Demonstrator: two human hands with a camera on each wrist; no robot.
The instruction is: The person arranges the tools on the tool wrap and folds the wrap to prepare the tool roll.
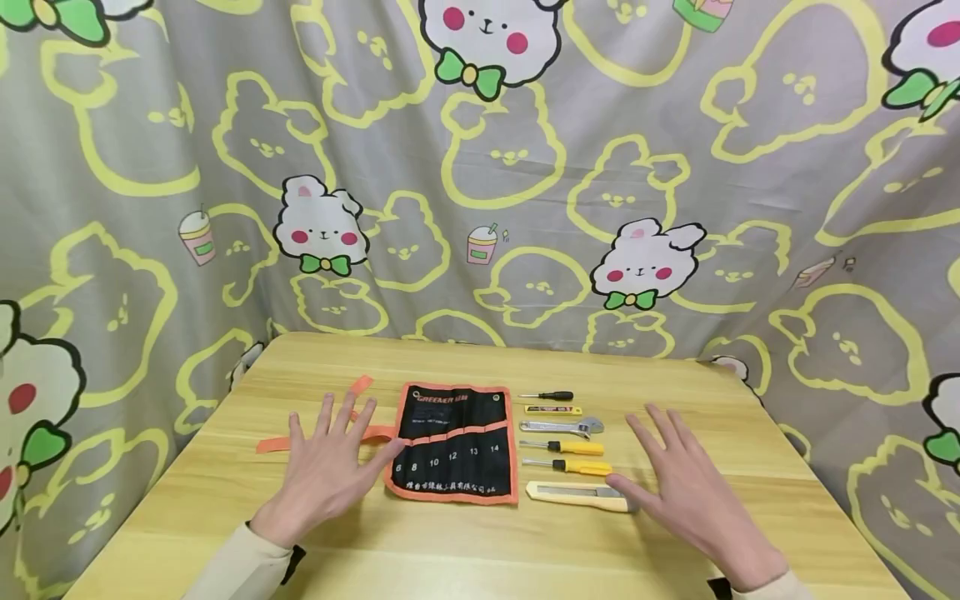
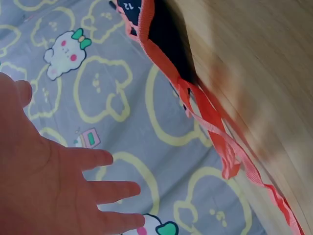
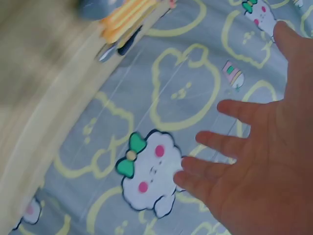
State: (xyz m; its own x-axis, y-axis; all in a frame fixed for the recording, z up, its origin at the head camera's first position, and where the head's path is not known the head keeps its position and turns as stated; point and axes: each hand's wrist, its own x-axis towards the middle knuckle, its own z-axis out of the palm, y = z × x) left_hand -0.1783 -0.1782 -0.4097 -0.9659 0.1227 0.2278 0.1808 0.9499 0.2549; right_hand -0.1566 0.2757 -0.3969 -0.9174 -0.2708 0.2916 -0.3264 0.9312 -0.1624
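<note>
Both hands were spread and held nothing: the left hand (image 1: pixel 322 467) near a black fabric tool pouch with orange trim (image 1: pixel 457 471), the right hand (image 1: pixel 690 492) beside a row of tools. The pouch lay flat on the pale wood-grain surface (image 1: pixel 420 550), its orange ribbon ties (image 1: pixel 273 445) trailing leftward, partly behind the left hand. To its right, from far to near, lay a small black-handled screwdriver (image 1: pixel 557 396), a slim yellow printed case (image 1: pixel 553 410), a silver adjustable wrench (image 1: pixel 558 427), two yellow-handled screwdrivers (image 1: pixel 583 448) and a cream-yellow utility knife (image 1: pixel 573 497). In the head view, the right thumb overlapped the knife's end; contact could not be told.
</note>
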